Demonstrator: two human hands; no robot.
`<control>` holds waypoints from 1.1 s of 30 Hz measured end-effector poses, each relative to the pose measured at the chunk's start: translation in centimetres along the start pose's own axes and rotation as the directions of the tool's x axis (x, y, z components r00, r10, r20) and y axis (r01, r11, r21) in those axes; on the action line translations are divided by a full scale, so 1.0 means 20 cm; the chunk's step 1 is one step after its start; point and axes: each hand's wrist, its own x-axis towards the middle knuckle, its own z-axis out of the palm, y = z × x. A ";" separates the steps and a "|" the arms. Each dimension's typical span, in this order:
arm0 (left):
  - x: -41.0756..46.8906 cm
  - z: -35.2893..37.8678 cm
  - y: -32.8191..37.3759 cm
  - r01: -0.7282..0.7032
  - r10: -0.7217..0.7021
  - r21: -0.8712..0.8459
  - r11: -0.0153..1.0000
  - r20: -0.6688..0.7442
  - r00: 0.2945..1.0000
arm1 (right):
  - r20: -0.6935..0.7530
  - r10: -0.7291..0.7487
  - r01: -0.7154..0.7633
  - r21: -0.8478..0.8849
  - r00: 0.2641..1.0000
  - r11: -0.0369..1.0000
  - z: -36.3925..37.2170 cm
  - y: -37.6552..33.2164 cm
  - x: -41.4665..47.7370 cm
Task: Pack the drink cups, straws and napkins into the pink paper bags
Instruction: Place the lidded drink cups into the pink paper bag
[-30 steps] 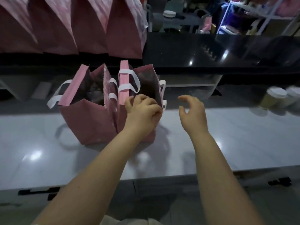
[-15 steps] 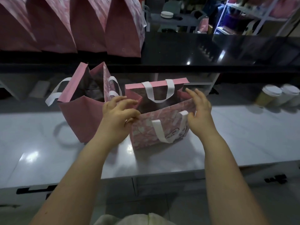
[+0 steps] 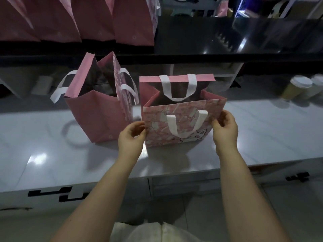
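Turned front-on since a moment ago, the bag (image 3: 178,123) stands open between left hand (image 3: 131,137) and right hand (image 3: 225,131), each pinching a side edge; it looks ready for cups (image 3: 297,89).

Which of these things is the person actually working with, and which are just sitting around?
In the job: patterned pink bag, pinched by left hand and right hand; open pink bag beside it; lidded cups.
Lying about: row of pink bags on the ledge; black drawer handles.

bag (image 3: 183,119): matt printed paper | counter (image 3: 262,130): glossy, smooth, marble-look
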 end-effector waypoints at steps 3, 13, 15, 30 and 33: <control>0.02 -0.01 -0.01 0.034 -0.033 -0.068 0.997 0.009 0.999 | -0.165 0.044 -0.030 0.085 0.985 0.996 0.01 0.03 -0.07; 0.12 0.00 -0.03 0.147 -0.112 -0.175 0.974 0.195 0.975 | -0.346 0.139 -0.080 0.180 0.928 0.980 -0.07 0.12 -0.36; 0.12 0.05 -0.05 0.158 -0.116 -0.169 0.973 0.238 0.964 | -0.390 0.206 -0.140 0.192 0.898 0.971 -0.10 0.18 -0.45; -0.11 0.67 0.07 0.208 -0.093 -0.139 0.968 0.573 0.815 | -0.815 0.230 0.017 0.282 0.532 0.959 -0.66 0.13 -0.65; -0.21 0.88 0.12 0.207 -0.073 -0.155 0.966 0.604 0.793 | -0.835 0.239 0.039 0.296 0.496 0.954 -0.86 0.16 -0.63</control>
